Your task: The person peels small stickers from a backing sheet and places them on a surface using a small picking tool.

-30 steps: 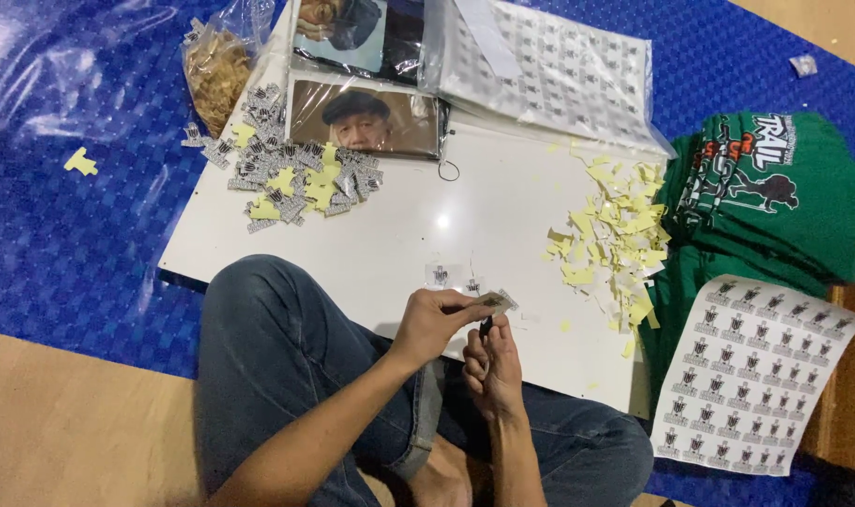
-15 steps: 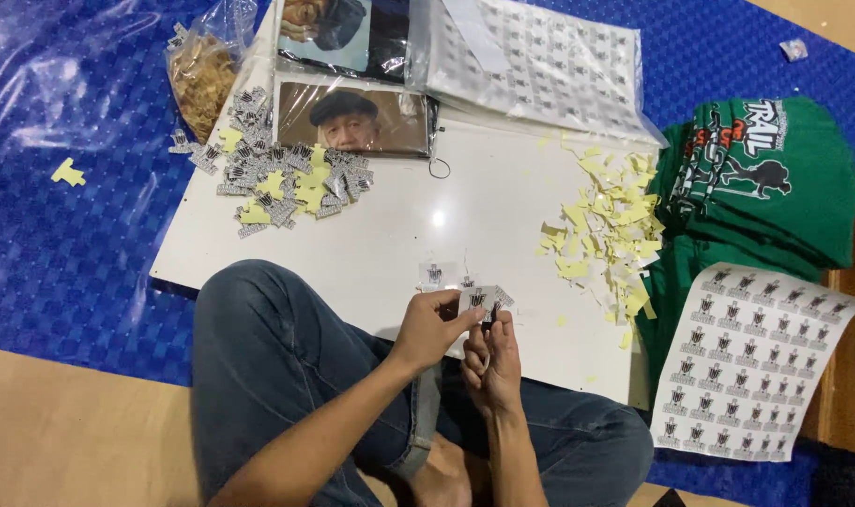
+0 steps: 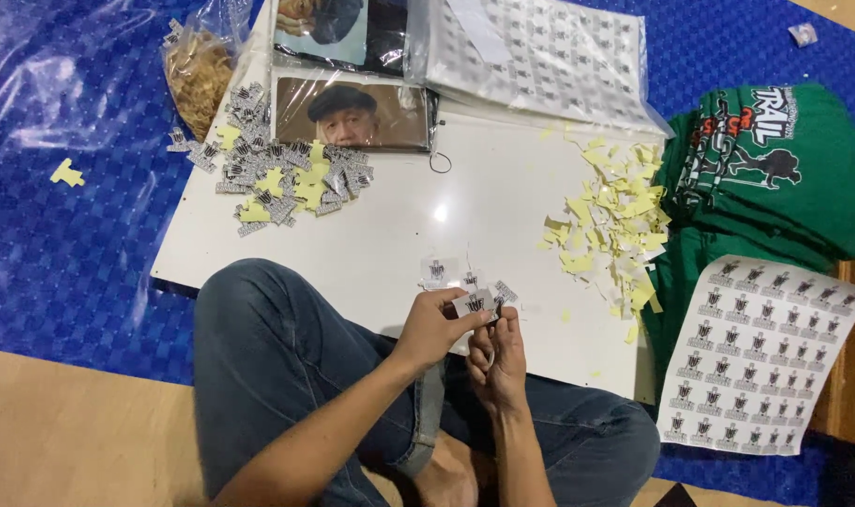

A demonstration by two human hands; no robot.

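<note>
Floor mat (image 3: pixel 61 244): one blue woven mat is lying under everything, with a strip of wooden floor showing at the bottom left.
Tabletop (image 3: pixel 390 235): one white board is serving as the tabletop, its top edge hidden under printed sheets.
Green shirts (image 3: pixel 775 169): a folded stack is sitting on the right; the number of shirts in it is not countable.
Sticker sheets: one full sheet (image 3: pixel 756 361) is lying at the lower right beside the shirts, its rows too small to count; another sheet in clear plastic (image 3: pixel 540 56) is lying at the top, cut off by the frame.
Photo prints: one portrait print (image 3: pixel 352 115) is lying at the board's top edge, and a second print (image 3: pixel 338 28) above it is cut off.
Plastic bag (image 3: pixel 198 70): one clear bag of yellowish scraps is sitting at the upper left.
Piles: two heaps are lying on the board, cut stickers mixed with yellow bits (image 3: pixel 277 174) on the left and yellow backing scraps (image 3: pixel 615 221) on the right; pieces too many to count.
Left hand (image 3: pixel 437 329): its fingers are pinching one small cut sticker (image 3: pixel 473 304) just above the board's near edge.
Right hand (image 3: pixel 498 361): its fingers are curling together just beside that sticker; whether they are touching it is unclear.
Loose stickers (image 3: pixel 439 272): about three are lying on the board just beyond the hands.
</note>
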